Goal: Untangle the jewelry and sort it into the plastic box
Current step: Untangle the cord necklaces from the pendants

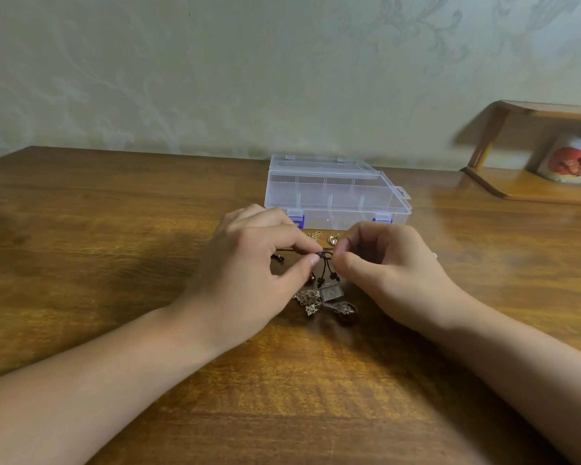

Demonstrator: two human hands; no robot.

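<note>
While both hands work over the wooden table (pixel 98 229), the head view shows a clear plastic box (pixel 336 193) lying closed near the far edge, its blue latches facing the person. Taking the box as the landmark, everything of the task sits just in front of it, on the person's side.

Directly in front of the box, the left hand (pixel 249 260) pinches a black cord (pixel 322 255) between thumb and forefinger, fingers curled around it. Close beside it, the right hand (pixel 383 263) has its thumb and forefinger pressed together at the same spot on the cord, so both hands are clamped on it and nearly touch each other. Two short ends of the cord with dark beads hang down between the hands. Another end of the cord lies on the table to the left of the left hand's fingers.

Between the box and the hands, a thin gold chain (pixel 314 234) and a small gold pendant (pixel 332 239) rest on the table. Nearer to the person than the hands, a heap of tangled jewelry (pixel 326 302) lies on the wood, with silvery chains, a star-shaped charm and a square pendant; how they interlock cannot be told.

To the right of the box, well apart, a wooden shelf (pixel 517 182) holds a blurred mug (pixel 571 162).
</note>
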